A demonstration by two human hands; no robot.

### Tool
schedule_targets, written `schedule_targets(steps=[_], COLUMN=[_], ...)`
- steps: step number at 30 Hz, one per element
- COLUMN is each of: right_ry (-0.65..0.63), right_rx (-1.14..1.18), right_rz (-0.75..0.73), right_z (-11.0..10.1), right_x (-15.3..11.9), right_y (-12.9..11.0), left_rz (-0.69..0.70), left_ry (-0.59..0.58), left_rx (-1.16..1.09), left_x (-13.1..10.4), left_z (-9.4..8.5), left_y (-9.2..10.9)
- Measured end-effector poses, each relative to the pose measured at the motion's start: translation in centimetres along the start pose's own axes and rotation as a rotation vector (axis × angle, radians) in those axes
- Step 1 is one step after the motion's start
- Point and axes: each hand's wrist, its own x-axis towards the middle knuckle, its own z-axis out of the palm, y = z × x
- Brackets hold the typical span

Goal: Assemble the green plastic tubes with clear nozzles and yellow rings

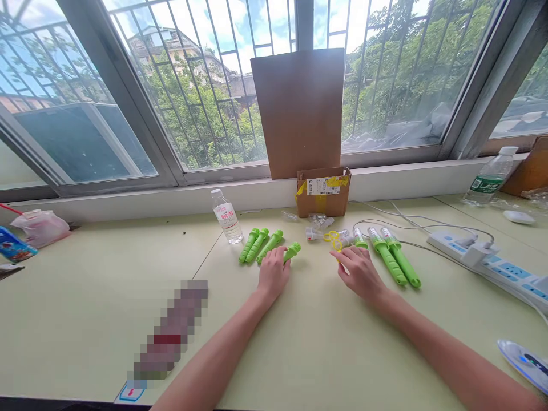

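Observation:
My left hand is closed around a green plastic tube, whose threaded neck sticks out to the right. Just beyond that hand lie several more green tubes, with their necks pointing away. My right hand has its thumb and forefinger at a yellow ringed wand, and its fingers look closed on the lower end. White-and-clear caps lie beside the wand. To the right of my right hand are green tubes with clear caps fitted; another capped one is partly hidden behind the hand.
A small cardboard box stands against the sill, with clear plastic pieces before it. Water bottles stand left and far right. A power strip with cables lies right. A pixelated patch covers something at left.

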Motion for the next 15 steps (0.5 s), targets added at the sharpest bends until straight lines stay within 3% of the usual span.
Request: schedule_targets(steps=[6, 11, 15], right_ry=[0.138, 0.085, 0.018], right_rx=[0.297, 0.766, 1.002], right_rz=[0.042, 0.255, 0.386], right_z=[-0.1, 0.1, 0.3], right_x=[0.1, -0.1, -0.1], right_y=[-0.6, -1.2, -1.7], left_rz=[0.204, 0.31, 0.375], left_ry=[-0.056, -0.125, -0.173], left_rx=[-0.107, -0.178, -0.209], left_x=[-0.6, -1.3, -1.7], left_z=[-0.3, -0.4, -0.5], left_y=[1.4, 2.8, 3.5])
